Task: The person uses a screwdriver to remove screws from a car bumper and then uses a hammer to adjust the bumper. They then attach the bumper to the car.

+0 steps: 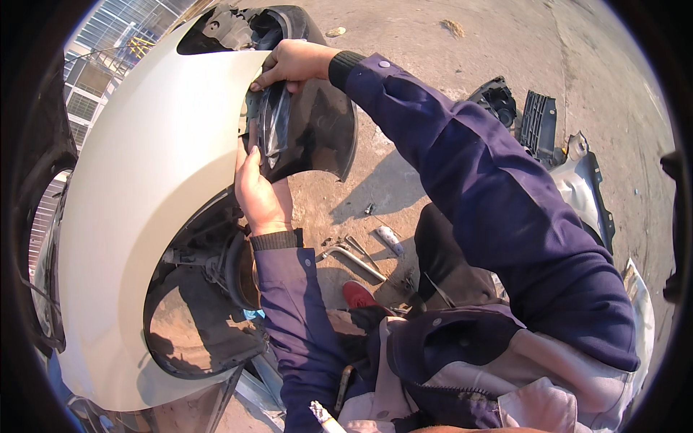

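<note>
So the ground (613,79) here is bare, dusty concrete, kinda pale tan in the sun, and it's carrying a fair bit of junk. Near the red shoe (356,294) planted on it there's a bent metal bar (359,264), a thinner rod just beside that, and a whitish cylinder (390,241) lying on its side. A small dark bit (370,208) sits a little further up. Over to the right: a black slatted panel (539,124), a black plastic part (495,101) near it, plus a silvery body panel (577,186). Up top, a dry straw-coloured clump (452,29).
</note>
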A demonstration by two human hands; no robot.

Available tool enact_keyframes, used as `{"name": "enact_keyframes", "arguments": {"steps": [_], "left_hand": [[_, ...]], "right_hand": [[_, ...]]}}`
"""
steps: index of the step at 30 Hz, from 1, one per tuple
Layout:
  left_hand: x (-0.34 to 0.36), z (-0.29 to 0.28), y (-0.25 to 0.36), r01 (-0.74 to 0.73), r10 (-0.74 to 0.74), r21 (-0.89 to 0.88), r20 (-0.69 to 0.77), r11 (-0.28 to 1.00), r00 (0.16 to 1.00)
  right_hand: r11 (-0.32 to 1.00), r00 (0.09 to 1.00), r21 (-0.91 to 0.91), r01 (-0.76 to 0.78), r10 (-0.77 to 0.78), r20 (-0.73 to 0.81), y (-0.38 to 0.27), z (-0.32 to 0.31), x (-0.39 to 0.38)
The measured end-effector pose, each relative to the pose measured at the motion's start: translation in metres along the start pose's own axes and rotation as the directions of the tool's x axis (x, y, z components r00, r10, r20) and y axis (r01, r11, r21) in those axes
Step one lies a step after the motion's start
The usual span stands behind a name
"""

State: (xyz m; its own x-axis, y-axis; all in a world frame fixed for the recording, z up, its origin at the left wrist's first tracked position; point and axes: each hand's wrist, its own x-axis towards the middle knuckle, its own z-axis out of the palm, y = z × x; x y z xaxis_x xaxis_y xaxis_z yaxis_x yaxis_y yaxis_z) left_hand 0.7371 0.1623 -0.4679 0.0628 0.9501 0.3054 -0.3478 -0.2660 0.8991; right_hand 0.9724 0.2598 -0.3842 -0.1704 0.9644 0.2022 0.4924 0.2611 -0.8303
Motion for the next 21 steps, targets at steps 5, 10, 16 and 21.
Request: {"name": "enact_keyframes", "arguments": {"steps": [5,10,16,21], "left_hand": [[-0.002,0.002,0.000,-0.036,0.035,0.017,0.033,0.999,0.999],[0.001,0.002,-0.004,0.013,-0.012,-0.047,0.018,0.999,1.000],[-0.002,0.007,0.003,0.091,-0.062,-0.190,0.152,0.977,0.986],[-0.009,0.017,0.013,0.149,-0.127,-0.157,0.142,0.976,0.982]], "right_hand": [[1.000,1.000,0.018,-0.005,0.005,-0.004,0.002,0.002,0.001],[0.999,1.000,0.052,-0.011,0.011,0.002,0.003,0.002,-0.001],[0.983,1.000,0.185,0.016,-0.013,-0.017,0.007,0.004,-0.004],[0.952,0.988,0.286,0.109,-0.073,-0.136,0.014,0.013,-0.017]]}}
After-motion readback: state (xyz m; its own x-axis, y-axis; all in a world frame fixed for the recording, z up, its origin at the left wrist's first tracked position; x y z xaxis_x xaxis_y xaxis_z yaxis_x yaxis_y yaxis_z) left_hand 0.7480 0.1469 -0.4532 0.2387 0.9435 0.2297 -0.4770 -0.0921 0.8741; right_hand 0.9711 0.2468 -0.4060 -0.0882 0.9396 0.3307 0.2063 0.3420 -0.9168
